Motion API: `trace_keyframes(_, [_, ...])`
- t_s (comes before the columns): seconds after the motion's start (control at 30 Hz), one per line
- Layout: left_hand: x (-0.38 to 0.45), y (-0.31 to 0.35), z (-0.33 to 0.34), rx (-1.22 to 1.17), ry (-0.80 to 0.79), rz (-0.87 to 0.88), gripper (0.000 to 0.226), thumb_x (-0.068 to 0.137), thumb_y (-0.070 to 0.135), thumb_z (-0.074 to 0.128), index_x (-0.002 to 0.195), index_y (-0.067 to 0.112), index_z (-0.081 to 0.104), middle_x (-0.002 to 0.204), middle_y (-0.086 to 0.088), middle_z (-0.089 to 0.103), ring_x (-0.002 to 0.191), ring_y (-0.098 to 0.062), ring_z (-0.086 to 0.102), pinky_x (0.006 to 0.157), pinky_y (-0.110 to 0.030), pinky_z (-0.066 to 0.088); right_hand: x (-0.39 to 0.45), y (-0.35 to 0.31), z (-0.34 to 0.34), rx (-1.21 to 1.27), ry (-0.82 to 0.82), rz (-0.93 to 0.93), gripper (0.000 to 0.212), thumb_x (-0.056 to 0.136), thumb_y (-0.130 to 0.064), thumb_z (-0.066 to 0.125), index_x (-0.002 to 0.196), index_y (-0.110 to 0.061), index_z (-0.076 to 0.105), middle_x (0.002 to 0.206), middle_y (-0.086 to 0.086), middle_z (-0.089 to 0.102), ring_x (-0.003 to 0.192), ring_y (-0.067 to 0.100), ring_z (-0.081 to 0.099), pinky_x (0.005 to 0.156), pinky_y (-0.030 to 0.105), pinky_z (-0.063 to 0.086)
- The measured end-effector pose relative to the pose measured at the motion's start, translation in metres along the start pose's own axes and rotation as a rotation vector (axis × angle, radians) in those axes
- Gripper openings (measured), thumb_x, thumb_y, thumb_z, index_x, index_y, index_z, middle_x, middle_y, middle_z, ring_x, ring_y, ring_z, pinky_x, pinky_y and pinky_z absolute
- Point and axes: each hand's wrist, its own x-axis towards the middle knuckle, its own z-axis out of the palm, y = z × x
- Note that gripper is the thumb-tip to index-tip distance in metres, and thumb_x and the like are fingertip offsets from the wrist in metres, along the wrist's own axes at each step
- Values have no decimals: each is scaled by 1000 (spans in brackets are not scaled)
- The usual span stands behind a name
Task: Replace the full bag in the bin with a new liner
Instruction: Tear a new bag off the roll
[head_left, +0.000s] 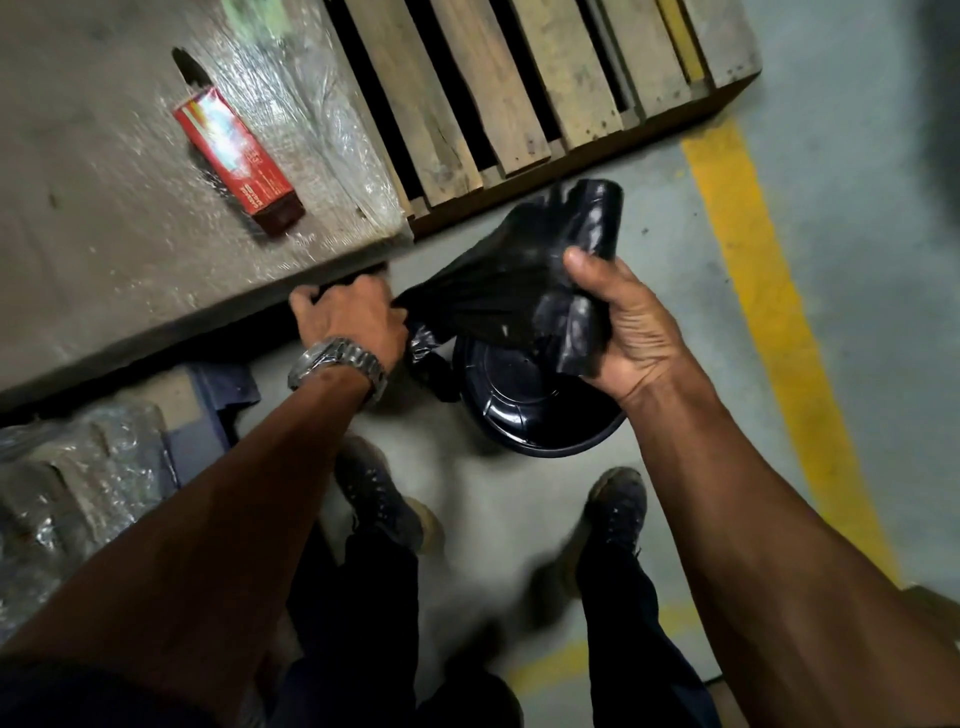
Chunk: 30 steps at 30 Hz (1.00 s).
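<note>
A black plastic liner (511, 270) is stretched between my two hands above a round black bin (524, 405) that stands on the floor. My left hand (350, 317), with a metal watch on the wrist, pinches one bunched end of the liner at the left. My right hand (623, 327) grips the folded, crumpled part at the right, thumb on top. The bin's inside looks bare and glossy. Another bit of black plastic (428, 353) hangs beside the bin's left rim, partly hidden by my left hand.
A red box (236, 158) lies on a plastic-wrapped grey block (130, 249) at the left. A wooden pallet (519, 88) lies behind the bin. A yellow floor line (769, 291) runs at the right. My two shoes (384, 499) stand just before the bin.
</note>
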Motion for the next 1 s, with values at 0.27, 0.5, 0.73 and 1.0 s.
trace_keyframes(0.27, [-15, -57, 26, 40, -130, -141, 29, 90, 40, 49, 102, 17, 62, 106, -14, 67, 104, -32, 59, 95, -41, 31, 15, -18, -2, -13, 31, -34, 46, 58, -18, 88, 90, -14, 55, 67, 2, 57, 56, 12, 55, 53, 25, 47])
trace_keyframes(0.5, [-20, -59, 23, -14, -197, -66, 29, 93, 39, 46, 106, 16, 58, 111, -16, 66, 108, -34, 59, 96, -39, 33, 61, 22, 41, -286, 220, 133, 21, 79, -18, 67, 98, -11, 62, 73, 4, 64, 62, 16, 62, 57, 27, 51])
trace_keyframes(0.73, [-9, -85, 20, -49, -260, -27, 22, 95, 36, 42, 99, 20, 57, 109, -9, 67, 106, -29, 60, 93, -38, 33, 141, 64, 91, -550, 254, 116, 14, 92, -10, 58, 106, -10, 61, 73, 4, 71, 68, 18, 69, 67, 34, 57])
trace_keyframes(1.0, [20, -120, 15, -159, -282, -36, 13, 94, 35, 44, 84, 28, 49, 78, 2, 62, 95, -28, 63, 92, -37, 37, 228, 95, 146, -994, 319, -23, 36, 90, -4, 48, 125, -15, 49, 102, 8, 64, 86, 18, 63, 75, 37, 56])
